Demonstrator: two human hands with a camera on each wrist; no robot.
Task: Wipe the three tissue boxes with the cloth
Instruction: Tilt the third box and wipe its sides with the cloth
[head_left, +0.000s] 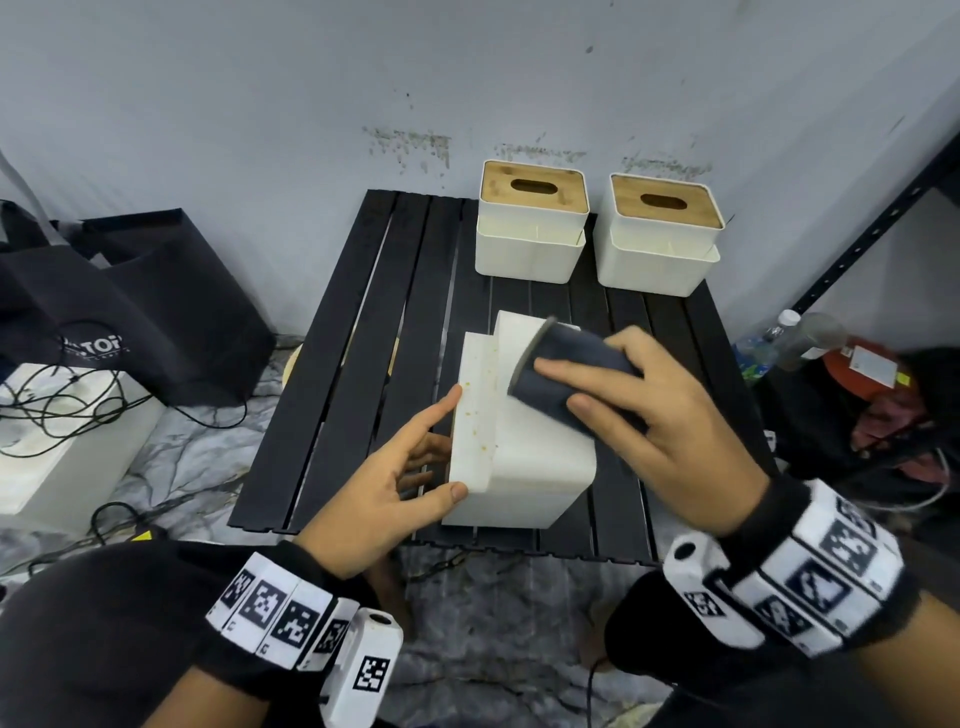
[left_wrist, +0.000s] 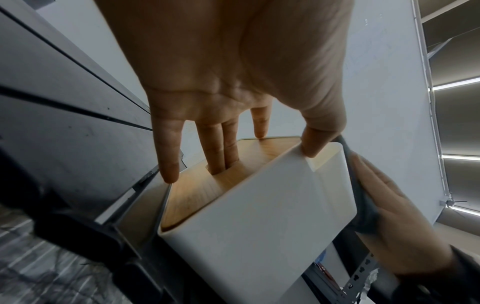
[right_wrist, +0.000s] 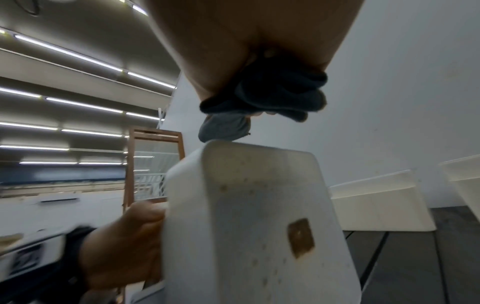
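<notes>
White plastic tissue box w/ wood lid (head_left: 524, 457) tipped on side, gripped by left hand (head_left: 387, 493), fingers hooked in slot for steadying; dark grey cloth (head_left: 563, 374) pressed on by right hand (head_left: 654, 410), fingers curled over it.

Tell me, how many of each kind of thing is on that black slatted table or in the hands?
Tissue boxes: 3, one tipped box between the hands, one upright box at the back, another upright box beside it.
Cloths: 1, a dark cloth under the right hand.
Total: 4 things.
</notes>
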